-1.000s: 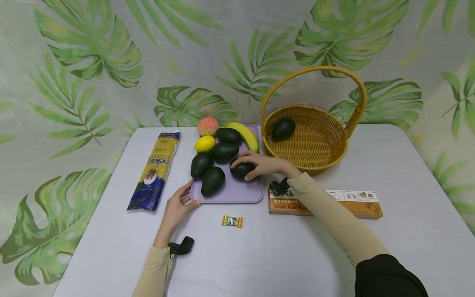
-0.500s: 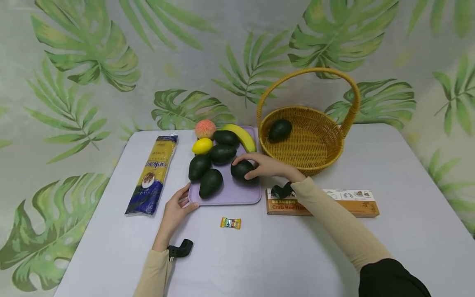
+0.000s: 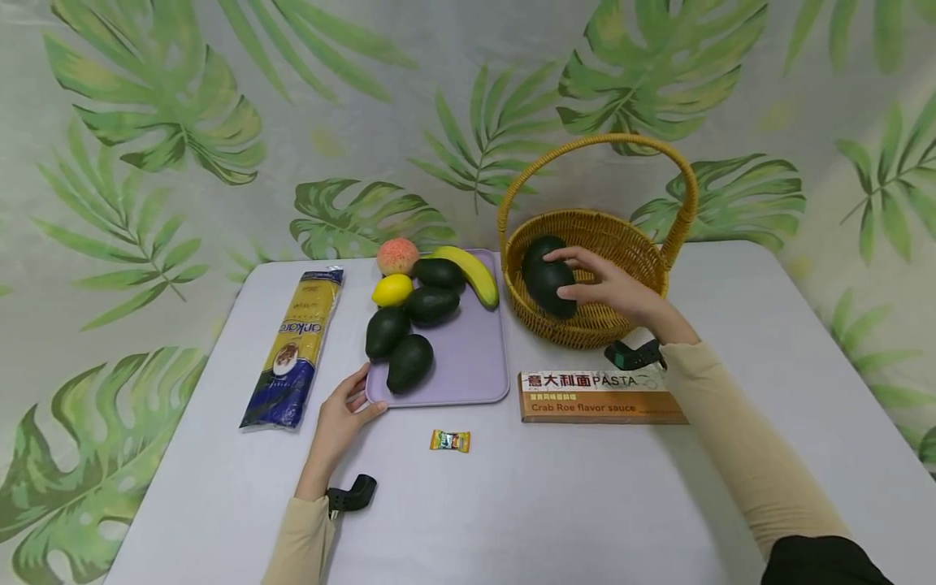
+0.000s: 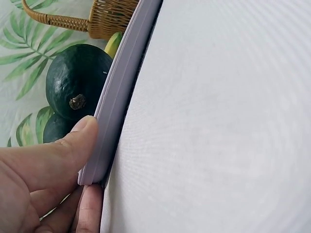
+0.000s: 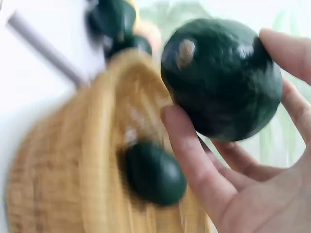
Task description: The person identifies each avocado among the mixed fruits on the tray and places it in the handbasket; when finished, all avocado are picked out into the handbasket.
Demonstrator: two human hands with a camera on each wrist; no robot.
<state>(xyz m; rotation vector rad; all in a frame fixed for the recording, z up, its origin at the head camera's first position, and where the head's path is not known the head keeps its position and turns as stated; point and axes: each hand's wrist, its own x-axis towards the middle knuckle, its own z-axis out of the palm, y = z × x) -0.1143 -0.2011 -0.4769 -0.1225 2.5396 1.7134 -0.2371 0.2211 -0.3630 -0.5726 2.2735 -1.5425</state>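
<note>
My right hand (image 3: pixel 610 288) holds a dark green avocado (image 3: pixel 550 291) over the left part of the wicker basket (image 3: pixel 592 337). Thumb and fingers wrap its sides in the right wrist view, stem scar facing the camera. Below it, another avocado (image 5: pixel 154 174) lies inside the basket. At the near left corner of the lilac tray (image 3: pixel 478 382), my left hand (image 3: pixel 342 422) pinches the rim, thumb (image 4: pixel 85 131) on top and fingers lower down. Several avocados (image 3: pixel 410 363) rest on the tray with a lemon (image 3: pixel 392 290), a peach (image 3: pixel 398 256) and a banana (image 3: pixel 475 275).
A bag of pasta (image 3: pixel 292 349) lies left of the tray. In front of the basket is a pasta box (image 3: pixel 595 398), partly covered by the right sleeve. A small wrapped candy (image 3: pixel 449 440) lies before the tray. The basket's tall handle (image 3: pixel 600 140) arches above it.
My right hand has lifted the avocado off the tray's right side and carried it right, over the basket. My left hand stays at the tray corner. The head view has shifted slightly.
</note>
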